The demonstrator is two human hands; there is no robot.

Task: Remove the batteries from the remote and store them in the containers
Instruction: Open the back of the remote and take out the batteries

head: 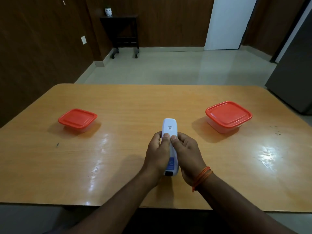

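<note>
You hold the remote back-side up over the near middle of the surface, its length running away from you, and that pose suits the job: the back panel faces you, where I judge the battery cover to be. Your left hand cradles its left edge and your right hand its right edge, the fingers of both closed around the body, with both thumbs pressed side by side on the back just below the small printed code label. That looks like a push to slide the cover, though no seam is plain to see. The cover is on; no battery shows.

The remote is smooth white plastic, slim with rounded ends, with a blue patch and a dark window at its near end.

The left container and the right container stand well apart on either side, each clear-walled with a glossy red snap lid still shut. The surface is varnished wood-grain, shiny under the light.
</note>
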